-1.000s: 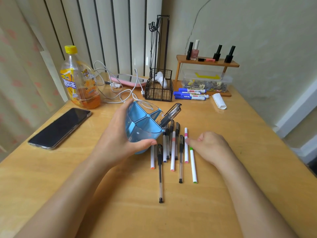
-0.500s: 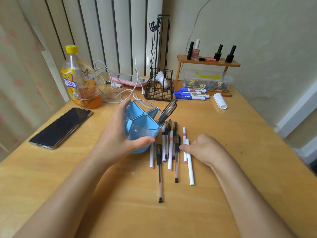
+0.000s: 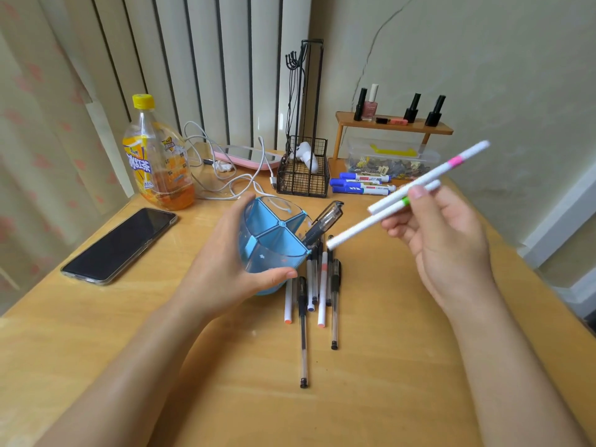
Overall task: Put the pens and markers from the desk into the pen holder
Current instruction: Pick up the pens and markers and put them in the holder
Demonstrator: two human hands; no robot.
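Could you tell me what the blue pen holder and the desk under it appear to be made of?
The pen holder, in the left hand's grip, looks like glossy plastic: a see-through bluish outer wall around opaque blue dividers, and the rim shows through it. The desk looks like light wood or a wood-look laminate with a smooth semi-gloss finish: grain streaks run across it and it reflects soft window light. Which one, I cannot tell.

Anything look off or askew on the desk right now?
The pen holder is tipped, gripped by the left hand, with one black pen poking out. Nothing looks spilled or broken.
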